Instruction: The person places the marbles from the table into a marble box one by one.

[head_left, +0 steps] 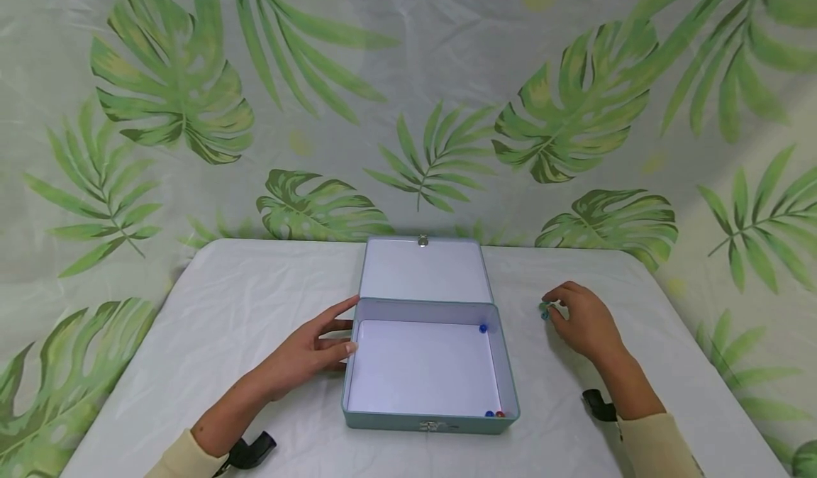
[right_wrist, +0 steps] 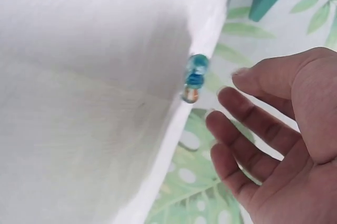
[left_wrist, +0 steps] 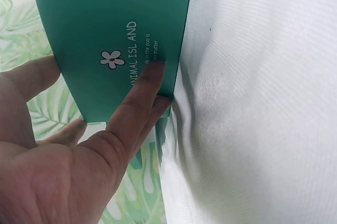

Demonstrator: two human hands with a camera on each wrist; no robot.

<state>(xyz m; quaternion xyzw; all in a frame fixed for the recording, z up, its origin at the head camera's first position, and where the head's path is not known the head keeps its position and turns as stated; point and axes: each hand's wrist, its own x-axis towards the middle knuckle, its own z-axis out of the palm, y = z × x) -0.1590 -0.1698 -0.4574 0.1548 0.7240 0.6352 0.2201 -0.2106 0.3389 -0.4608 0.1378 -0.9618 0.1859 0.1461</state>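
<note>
A green tin box (head_left: 426, 421) with a white inside stands on the table, its hinged lid (head_left: 426, 269) tipped back. My left hand (head_left: 317, 350) rests against the box's left side; extended fingers touch the green wall (left_wrist: 87, 24), which bears a white flower and lettering. Inside lie one blue marble (head_left: 483, 328) at the far right, and a second blue marble (head_left: 489, 414) beside a red marble (head_left: 501, 414) in the near right corner. My right hand (head_left: 584, 322), fingers loosely bent, hovers by a small group of marbles, teal (right_wrist: 198, 62), blue (right_wrist: 195, 80) and orange-white (right_wrist: 190, 94).
A white cloth (head_left: 268, 279) covers the table. Behind it hangs a leaf-patterned sheet (head_left: 447, 52). Black wrist-worn cameras sit under both wrists, the left camera (head_left: 252, 452) and the right camera (head_left: 598, 406) close over the cloth.
</note>
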